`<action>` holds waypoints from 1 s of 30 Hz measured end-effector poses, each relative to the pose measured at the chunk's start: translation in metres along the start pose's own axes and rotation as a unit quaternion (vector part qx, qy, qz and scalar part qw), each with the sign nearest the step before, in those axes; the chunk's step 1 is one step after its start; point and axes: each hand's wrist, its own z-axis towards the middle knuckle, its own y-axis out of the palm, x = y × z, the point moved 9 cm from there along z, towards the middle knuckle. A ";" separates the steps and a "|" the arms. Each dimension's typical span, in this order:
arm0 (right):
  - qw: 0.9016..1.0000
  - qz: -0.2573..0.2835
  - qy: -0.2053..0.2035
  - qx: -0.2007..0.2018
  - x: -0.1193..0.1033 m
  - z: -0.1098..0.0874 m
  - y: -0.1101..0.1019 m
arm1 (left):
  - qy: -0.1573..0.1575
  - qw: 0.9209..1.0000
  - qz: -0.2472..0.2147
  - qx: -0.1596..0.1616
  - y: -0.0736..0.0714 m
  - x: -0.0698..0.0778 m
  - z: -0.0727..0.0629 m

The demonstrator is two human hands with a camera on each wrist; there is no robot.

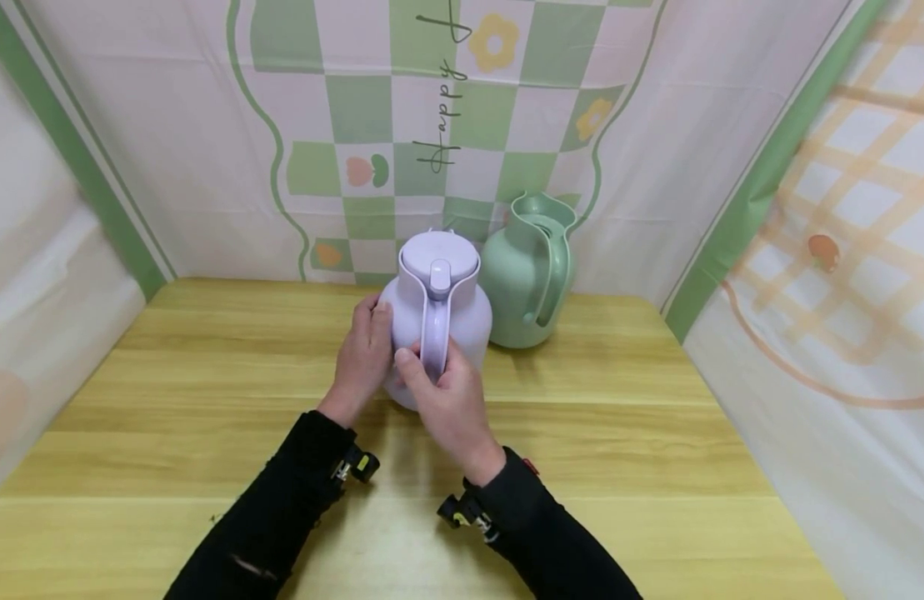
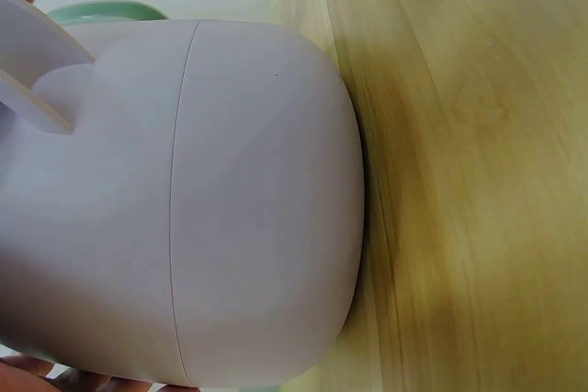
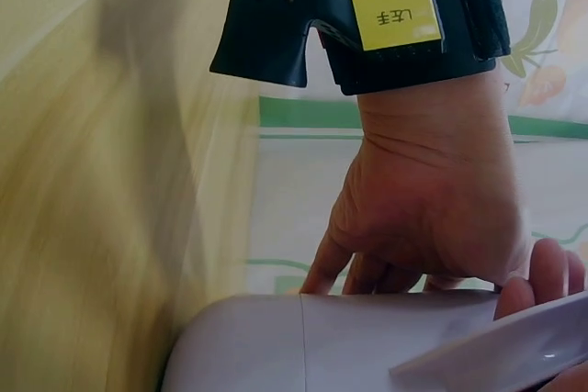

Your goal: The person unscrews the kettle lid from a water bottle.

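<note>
Lilac jug [image 1: 471,323] seemingly standing on table [image 1: 207,375], beside green jug [image 1: 512,287] | we're gripping its handle [image 1: 435,329], right hand [image 1: 456,407] curled; left hand [image 1: 362,350], fingers extended, touching its side | judging this steadying, next move calling for 2-handed support

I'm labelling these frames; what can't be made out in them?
Head: inside of the lilac jug, under its lid.
Head: part of the green jug, behind the lilac jug.
Left wrist: lid, beyond the left edge.
Right wrist: most of the right hand, cut off by the right edge.
</note>
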 end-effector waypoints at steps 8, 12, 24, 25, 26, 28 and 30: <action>1.000 -0.006 0.009 0.022 0.004 0.002 0.000 | -0.001 1.000 -0.008 -0.003 0.000 -0.001 0.001; 0.999 -0.019 0.023 0.043 0.007 0.002 -0.002 | -0.003 1.000 -0.003 -0.004 0.000 -0.001 0.001; 0.993 -0.037 0.020 0.114 0.010 0.002 -0.018 | 0.002 1.000 0.007 -0.006 0.003 0.003 -0.003; 0.992 -0.038 0.021 0.118 0.010 0.002 -0.019 | 0.002 1.000 0.006 -0.008 0.003 0.004 -0.004; 0.992 -0.038 0.020 0.121 0.010 0.002 -0.020 | 0.001 1.000 0.007 -0.010 0.003 0.004 -0.004; 0.992 -0.039 0.017 0.122 0.010 0.002 -0.021 | 0.000 1.000 0.007 -0.013 0.004 0.004 -0.004; 0.992 -0.041 0.014 0.122 0.010 0.002 -0.021 | -0.003 1.000 0.008 -0.015 0.004 0.005 -0.005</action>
